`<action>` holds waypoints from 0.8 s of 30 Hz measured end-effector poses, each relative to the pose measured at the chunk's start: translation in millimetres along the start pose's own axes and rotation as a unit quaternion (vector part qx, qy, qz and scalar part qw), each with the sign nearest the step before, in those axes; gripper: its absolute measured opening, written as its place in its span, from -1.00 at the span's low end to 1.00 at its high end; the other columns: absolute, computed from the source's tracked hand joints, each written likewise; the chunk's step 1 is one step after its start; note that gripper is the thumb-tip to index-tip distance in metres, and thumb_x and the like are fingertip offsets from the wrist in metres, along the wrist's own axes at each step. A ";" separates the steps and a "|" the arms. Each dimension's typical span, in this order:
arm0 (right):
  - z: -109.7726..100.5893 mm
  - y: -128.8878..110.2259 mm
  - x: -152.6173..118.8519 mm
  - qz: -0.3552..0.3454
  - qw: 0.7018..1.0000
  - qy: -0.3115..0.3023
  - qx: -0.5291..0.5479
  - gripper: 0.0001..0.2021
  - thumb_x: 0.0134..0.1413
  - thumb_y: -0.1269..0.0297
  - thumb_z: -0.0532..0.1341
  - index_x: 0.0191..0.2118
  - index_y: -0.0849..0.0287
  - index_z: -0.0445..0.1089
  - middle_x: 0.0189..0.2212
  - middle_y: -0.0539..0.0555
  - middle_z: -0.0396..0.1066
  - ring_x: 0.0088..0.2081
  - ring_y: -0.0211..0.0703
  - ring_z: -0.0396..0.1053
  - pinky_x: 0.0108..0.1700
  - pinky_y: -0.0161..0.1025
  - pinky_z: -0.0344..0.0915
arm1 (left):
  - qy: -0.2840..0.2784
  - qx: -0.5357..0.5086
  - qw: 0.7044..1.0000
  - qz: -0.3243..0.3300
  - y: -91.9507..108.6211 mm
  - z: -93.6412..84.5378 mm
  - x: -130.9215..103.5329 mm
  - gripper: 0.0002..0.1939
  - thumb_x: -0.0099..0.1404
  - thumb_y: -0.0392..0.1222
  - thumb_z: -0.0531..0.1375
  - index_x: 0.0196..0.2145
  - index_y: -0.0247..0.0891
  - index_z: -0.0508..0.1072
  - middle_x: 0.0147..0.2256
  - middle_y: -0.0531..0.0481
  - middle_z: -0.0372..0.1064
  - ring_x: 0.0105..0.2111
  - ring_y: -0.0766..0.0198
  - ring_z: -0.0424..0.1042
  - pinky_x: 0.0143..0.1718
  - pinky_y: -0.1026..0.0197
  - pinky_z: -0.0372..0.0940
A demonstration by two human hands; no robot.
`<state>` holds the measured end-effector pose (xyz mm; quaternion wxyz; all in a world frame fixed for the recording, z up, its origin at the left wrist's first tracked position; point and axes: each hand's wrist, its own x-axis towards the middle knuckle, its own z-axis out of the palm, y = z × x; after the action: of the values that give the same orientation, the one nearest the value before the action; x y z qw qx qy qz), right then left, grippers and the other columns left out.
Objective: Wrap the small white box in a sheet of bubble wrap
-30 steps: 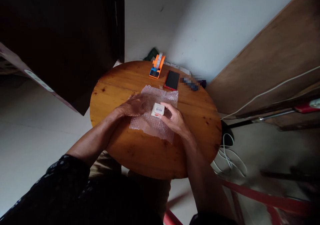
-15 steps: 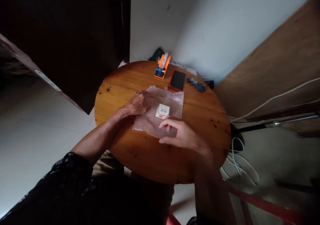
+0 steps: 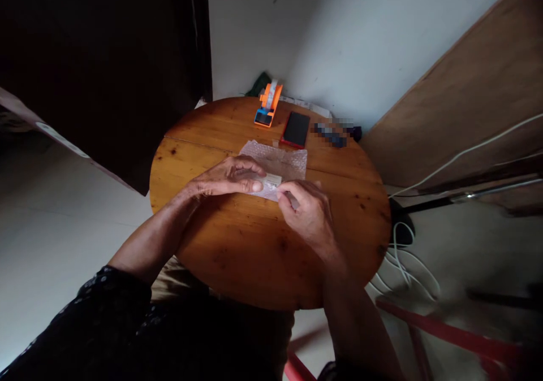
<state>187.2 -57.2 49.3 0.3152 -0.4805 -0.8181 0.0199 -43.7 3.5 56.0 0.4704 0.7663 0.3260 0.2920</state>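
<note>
A small white box [image 3: 275, 178] with printing lies on a sheet of clear bubble wrap [image 3: 292, 162] on the round wooden table. The near part of the wrap is folded up against the box, covering its front side. My left hand [image 3: 223, 178] grips the wrap and the left end of the box, thumb in front and fingers behind. At the right end, my right hand [image 3: 311, 210] pinches the folded wrap between thumb and bent fingers. Part of the box is hidden by the wrap and the hands.
An orange and blue tape dispenser [image 3: 268, 107] stands near the table's far edge. Beside it lies a dark phone-like slab with a red edge [image 3: 296, 129], then a blurred-out dark item [image 3: 331, 134]. White cables [image 3: 403, 262] hang at the right, near a red bar [image 3: 445, 330].
Both hands have closed on the bubble wrap, and its near edge has been folded up over the box. The right hand has moved up to the wrap's right side.
</note>
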 end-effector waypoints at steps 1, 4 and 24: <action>0.7 1.3 0.7 0.011 1.000 0.016 -0.003 -0.84 0.22 0.38 0.11 -0.35 0.07 0.40 -0.38 0.05 0.54 -0.28 -0.04 0.47 -0.11 -0.10 0.27 | -0.004 -0.002 1.000 0.001 -0.8 1.3 0.5 -0.50 0.13 0.15 0.33 -0.10 -0.25 0.55 -0.03 -0.11 0.49 0.03 0.03 0.43 0.09 0.02 0.31; 7.4 8.1 3.1 0.032 0.998 0.048 0.021 -0.82 0.26 0.35 0.09 -0.34 0.07 0.40 -0.31 0.07 0.55 -0.19 -0.02 0.49 -0.05 -0.08 0.31 | 0.045 0.038 0.998 -0.008 -9.6 11.3 6.2 -0.60 0.09 0.06 0.38 -0.20 -0.26 0.55 -0.12 -0.08 0.51 -0.09 0.12 0.45 -0.02 0.10 0.33; 34.2 28.8 19.1 0.178 0.954 0.059 0.234 -0.88 0.03 0.22 0.21 -0.45 0.11 0.39 -0.53 -0.03 0.42 -0.48 -0.23 0.33 -0.40 -0.28 0.23 | 0.154 -0.126 0.978 -0.061 -33.1 40.2 23.8 -0.58 0.03 0.03 0.42 -0.51 -0.28 0.31 -0.56 0.12 0.18 -0.56 0.45 0.12 -0.55 0.35 0.03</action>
<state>184.7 -17.2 21.7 0.4579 -0.5318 -0.6715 0.2381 -6.1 12.0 13.5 0.5247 0.6254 0.4007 0.4160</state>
